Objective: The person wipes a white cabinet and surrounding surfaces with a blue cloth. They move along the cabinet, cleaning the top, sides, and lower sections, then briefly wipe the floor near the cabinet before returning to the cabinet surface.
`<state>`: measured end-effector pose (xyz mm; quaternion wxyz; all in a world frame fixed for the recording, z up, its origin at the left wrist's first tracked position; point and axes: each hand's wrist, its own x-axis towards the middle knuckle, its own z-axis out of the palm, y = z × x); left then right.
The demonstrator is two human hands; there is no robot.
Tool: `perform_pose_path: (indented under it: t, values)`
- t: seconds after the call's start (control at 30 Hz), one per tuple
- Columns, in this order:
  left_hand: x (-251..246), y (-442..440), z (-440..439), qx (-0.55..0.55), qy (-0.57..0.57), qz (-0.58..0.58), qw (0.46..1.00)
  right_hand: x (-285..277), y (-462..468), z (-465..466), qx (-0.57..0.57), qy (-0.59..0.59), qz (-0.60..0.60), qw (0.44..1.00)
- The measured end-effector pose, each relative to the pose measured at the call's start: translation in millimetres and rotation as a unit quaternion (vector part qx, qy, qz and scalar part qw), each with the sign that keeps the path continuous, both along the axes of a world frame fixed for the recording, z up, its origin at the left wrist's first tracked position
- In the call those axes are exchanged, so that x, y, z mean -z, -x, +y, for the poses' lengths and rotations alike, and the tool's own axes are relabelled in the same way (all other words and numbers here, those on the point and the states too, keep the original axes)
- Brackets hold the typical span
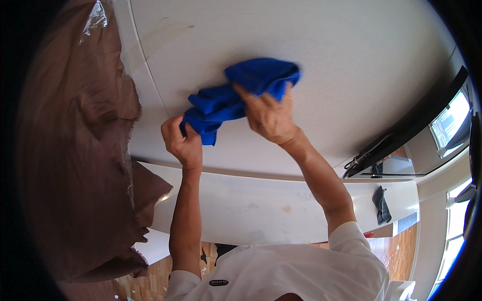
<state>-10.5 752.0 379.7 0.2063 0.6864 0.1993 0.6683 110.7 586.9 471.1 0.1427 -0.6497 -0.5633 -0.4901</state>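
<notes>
A blue cloth point(222, 99) lies bunched against a pale wall point(339, 67) in the head view. My left hand point(182, 141) pinches its lower left end between thumb and fingers, close to a thin seam in the wall. Higher and to the right, my right hand point(269, 114) presses the wider part of the cloth to the wall, fingers spread over it. The cloth's upper edge is slightly blurred. Under both forearms runs a white ledge or tabletop point(256, 210) with faint stains.
Brown fabric point(83, 169) with frayed edges hangs along the left, with clear plastic film point(96, 17) near its top. A black flat-screen television point(410, 128) with cables is at the right. A dark grey cloth point(382, 206) lies on the ledge's right end. Wood-patterned floor point(150, 282) shows below.
</notes>
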Motion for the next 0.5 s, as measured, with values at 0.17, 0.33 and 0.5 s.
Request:
perform_pose_path:
  t: [0.17, 0.33, 0.5]
  values:
    - [29, 3, 6, 0.05, 0.153, -0.009, 0.987, 17, 1, 9, -0.084, 0.006, 0.004, 0.996]
    - [16, -16, -39, 0.089, 0.093, -0.026, 0.991, 41, -16, -31, -0.077, 0.019, 0.018, 0.997]
    - [1, -46, -97, 0.141, -0.019, -0.015, 0.99, 86, -44, -114, 0.074, -0.038, 0.048, 0.995]
